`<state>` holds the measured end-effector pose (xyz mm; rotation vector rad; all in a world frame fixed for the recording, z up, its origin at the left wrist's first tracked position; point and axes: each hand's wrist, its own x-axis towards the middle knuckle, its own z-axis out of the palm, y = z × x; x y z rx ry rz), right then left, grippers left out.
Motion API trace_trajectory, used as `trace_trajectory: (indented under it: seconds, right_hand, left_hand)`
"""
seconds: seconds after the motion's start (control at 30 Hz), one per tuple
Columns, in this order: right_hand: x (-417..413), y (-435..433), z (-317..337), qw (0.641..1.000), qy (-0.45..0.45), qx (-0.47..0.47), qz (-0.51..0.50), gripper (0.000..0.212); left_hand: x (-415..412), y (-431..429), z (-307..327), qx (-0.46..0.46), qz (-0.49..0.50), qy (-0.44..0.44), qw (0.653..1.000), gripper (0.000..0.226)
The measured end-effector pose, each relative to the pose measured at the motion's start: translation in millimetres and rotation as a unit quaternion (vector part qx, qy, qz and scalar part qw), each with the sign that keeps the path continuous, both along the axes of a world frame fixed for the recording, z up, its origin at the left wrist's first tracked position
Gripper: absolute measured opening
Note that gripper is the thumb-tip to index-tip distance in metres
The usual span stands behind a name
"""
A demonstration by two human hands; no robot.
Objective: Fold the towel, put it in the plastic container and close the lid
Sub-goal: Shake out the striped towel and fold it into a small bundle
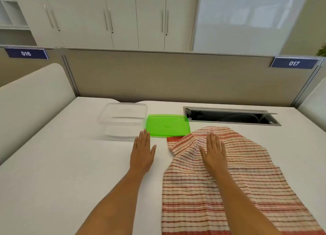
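Note:
A red-and-cream striped towel [250,178] lies rumpled and unfolded on the white desk, right of centre, running down to the near edge. My right hand [214,152] rests flat on its upper part, fingers extended, holding nothing. My left hand [142,152] lies flat on the bare desk just left of the towel, fingers spread and empty. A clear plastic container [123,121] stands open beyond my left hand. Its green lid [167,125] lies flat beside it on the right, with the towel's far corner touching the lid's near edge.
An open cable hatch [231,116] is sunk into the white desk [61,164] at the back right. A beige partition [158,76] closes the far side, with low white dividers left and right. White cupboards stand behind.

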<state>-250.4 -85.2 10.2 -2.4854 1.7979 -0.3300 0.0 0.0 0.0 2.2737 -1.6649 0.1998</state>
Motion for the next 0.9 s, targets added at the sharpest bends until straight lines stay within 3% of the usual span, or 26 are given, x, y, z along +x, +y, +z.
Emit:
trace_trajectory:
  seconds: [0.2, 0.33, 0.57, 0.9]
  right_hand:
    - [-10.6, 8.7, -22.9, 1.0, -0.015, 0.012, -0.022, 0.088]
    - [-12.2, 12.4, -29.1, 0.998, -0.011, 0.051, -0.029, 0.061]
    - [-12.5, 9.7, -29.8, 0.997, 0.008, 0.075, -0.014, 0.058]
    - [-12.3, 10.2, -30.5, 0.997, 0.012, 0.074, -0.018, 0.058]
  left_hand:
    - [-6.4, 13.2, -12.6, 0.044, 0.002, 0.037, 0.998, 0.074]
    - [-7.2, 17.0, -26.8, 0.033, 0.009, 0.071, 0.997, 0.069]
    - [-9.9, 15.9, -31.4, 0.039, -0.014, 0.091, 0.995, 0.083]
    - [-18.3, 17.4, -28.8, 0.069, -0.006, 0.085, 0.994, 0.086]
